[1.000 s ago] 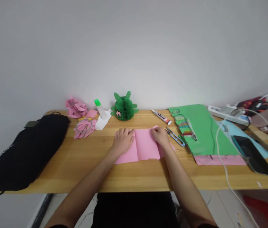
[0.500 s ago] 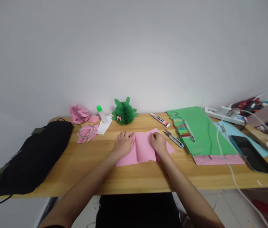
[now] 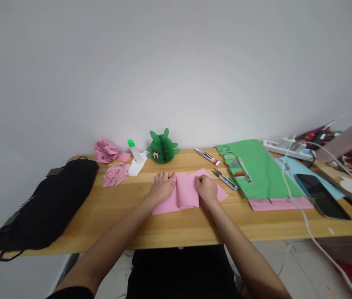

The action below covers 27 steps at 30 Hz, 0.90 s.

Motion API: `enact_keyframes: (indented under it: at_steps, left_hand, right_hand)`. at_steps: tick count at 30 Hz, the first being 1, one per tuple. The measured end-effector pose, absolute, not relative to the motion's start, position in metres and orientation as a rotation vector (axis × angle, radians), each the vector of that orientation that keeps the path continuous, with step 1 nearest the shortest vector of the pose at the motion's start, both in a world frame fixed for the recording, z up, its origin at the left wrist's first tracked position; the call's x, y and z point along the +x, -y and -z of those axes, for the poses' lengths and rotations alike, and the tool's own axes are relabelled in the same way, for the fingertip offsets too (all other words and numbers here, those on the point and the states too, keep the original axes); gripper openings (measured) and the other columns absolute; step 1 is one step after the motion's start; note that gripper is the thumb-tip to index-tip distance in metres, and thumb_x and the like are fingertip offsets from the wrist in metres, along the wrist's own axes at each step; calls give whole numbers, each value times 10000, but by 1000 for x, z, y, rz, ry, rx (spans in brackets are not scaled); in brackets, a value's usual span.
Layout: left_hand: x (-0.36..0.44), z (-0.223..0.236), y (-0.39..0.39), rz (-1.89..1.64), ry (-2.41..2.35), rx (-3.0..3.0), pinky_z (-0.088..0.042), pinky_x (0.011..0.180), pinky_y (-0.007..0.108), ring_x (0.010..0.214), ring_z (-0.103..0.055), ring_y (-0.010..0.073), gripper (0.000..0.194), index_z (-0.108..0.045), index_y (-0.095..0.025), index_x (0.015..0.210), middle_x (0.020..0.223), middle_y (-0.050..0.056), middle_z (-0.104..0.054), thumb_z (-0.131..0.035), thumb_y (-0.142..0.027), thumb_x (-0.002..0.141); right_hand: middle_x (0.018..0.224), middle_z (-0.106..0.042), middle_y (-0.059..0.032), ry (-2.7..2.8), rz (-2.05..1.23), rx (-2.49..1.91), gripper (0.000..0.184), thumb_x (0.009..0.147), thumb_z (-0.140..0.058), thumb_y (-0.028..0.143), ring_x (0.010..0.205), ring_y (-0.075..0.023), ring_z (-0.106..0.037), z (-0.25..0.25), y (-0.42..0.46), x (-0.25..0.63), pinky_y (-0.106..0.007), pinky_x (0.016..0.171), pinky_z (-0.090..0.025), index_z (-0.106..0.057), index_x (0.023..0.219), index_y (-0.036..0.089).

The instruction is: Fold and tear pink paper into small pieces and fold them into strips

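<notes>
A creased sheet of pink paper (image 3: 187,193) lies on the wooden table in front of me. My left hand (image 3: 163,187) rests flat on its left part, fingers stretched out and holding nothing. At the right, my right hand (image 3: 206,189) is curled closed, pinching the paper's edge; the fingertips are partly hidden. Between the hands a panel of the paper stands slightly raised at a fold. Just right of the right hand lie blue-handled thread snips (image 3: 225,179).
Behind the hands stand a green paper cactus (image 3: 162,148), a glue bottle (image 3: 136,152) and a glue tube (image 3: 207,157). At left are a black bag (image 3: 46,203) and crumpled pink paper (image 3: 105,150). Green sheets (image 3: 257,174), a phone (image 3: 322,197) and a white cable (image 3: 303,218) occupy the right.
My right hand has drawn the paper slightly left, and the middle panel bulges more over its fold. The left hand stays in place. The view has shifted a little.
</notes>
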<state>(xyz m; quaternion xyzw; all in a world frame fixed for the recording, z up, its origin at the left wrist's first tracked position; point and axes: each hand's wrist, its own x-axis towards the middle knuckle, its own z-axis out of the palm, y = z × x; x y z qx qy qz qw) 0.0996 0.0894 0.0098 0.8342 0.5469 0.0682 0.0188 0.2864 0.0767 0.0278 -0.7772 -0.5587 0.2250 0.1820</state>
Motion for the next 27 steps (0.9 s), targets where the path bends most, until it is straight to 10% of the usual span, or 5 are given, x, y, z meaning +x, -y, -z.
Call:
enact_keyframes:
  at_steps: [17,27]
  left_hand:
    - [105,-12,-85,-282,-1530,2669,-515,872,444,1034,-597,222,313,-564,-158,1169,1198,94,-584,-566,-321,901]
    - [101,8,-84,-458,-1485,2568,-363,1111,437,1323,-436,243,398,-567,-117,1247,1384,128,-525,-358,-116,908]
  right_hand:
    - [1180,-589,-87,1370,-961,-1961,330,903,-555,332,1001,-203,-607,-13,-85,309,-411,840,-527,-556,1181,155]
    - [1185,-586,-90,1188,-1062,-1849,346,901,-559,317,996,-203,-611,-5,-73,311,-414,838,-528,-536,1207,157]
